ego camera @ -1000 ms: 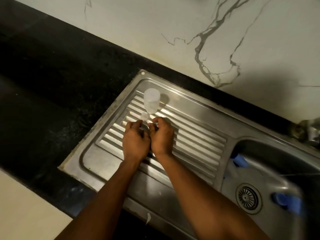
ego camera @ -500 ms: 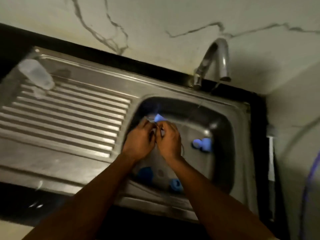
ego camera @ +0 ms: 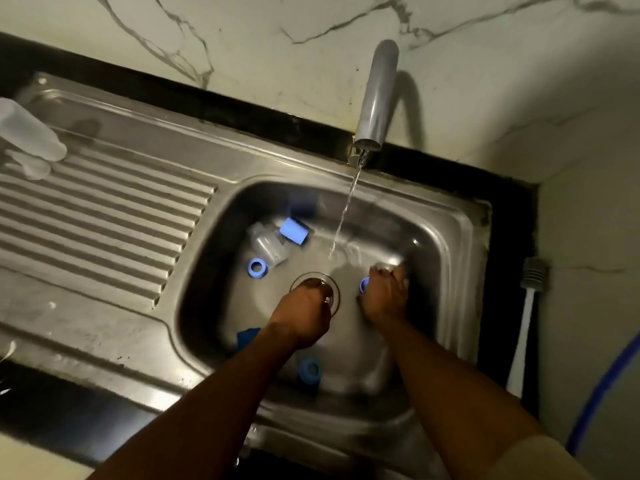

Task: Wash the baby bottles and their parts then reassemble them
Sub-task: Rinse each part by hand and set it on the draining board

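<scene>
Both hands work low in the sink point(ego camera: 450, 237), probably to keep parts under the running stream point(ego camera: 346, 209). The right grip point(ego camera: 384, 299), just right of the drain point(ego camera: 311, 279), curls round a blue part point(ego camera: 364, 285). The left grip point(ego camera: 304, 315) curls over the drain; its contents I cannot tell. 1 clear bottle point(ego camera: 268, 245) lies beyond the drain, probably unwashed.

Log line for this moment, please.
stage: washing | tap: running | left hand: over drain | right hand: beside blue ring, grip unclear | clear bottle: lying in sink | other bottle: on drainboard
</scene>
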Action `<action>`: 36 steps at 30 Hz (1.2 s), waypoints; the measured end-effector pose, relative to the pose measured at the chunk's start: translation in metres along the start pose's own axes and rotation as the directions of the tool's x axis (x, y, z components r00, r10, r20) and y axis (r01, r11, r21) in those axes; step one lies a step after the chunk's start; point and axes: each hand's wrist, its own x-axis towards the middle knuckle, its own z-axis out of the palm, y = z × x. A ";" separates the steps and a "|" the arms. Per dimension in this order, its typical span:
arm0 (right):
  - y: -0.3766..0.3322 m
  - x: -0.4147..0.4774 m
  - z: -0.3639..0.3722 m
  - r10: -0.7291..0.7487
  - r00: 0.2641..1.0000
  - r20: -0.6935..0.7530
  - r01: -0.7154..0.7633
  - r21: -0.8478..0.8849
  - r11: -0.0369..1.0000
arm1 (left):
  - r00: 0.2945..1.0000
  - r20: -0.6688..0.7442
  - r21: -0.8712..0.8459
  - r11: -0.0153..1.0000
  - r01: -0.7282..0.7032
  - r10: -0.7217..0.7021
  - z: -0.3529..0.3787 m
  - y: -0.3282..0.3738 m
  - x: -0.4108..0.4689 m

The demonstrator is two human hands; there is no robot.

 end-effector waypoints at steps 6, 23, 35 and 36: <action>-0.004 0.015 0.000 -0.107 0.993 -0.054 0.108 0.010 0.994 | 0.998 -0.039 -0.084 0.996 0.041 -0.044 0.012 -0.017 0.013; -0.047 0.007 -0.071 -0.018 0.996 -0.092 0.093 0.952 0.290 | 0.963 0.180 -0.955 0.201 0.220 -0.201 -0.047 -0.004 0.094; -0.059 0.002 -0.075 -0.171 0.959 0.228 -0.283 0.837 -0.469 | 0.995 -0.102 -0.864 0.497 -0.086 -0.005 -0.066 -0.016 0.072; -0.061 0.003 -0.076 -0.185 0.954 0.234 -0.296 0.820 -0.490 | 0.994 -0.113 -0.842 0.531 -0.099 0.006 -0.066 -0.016 0.071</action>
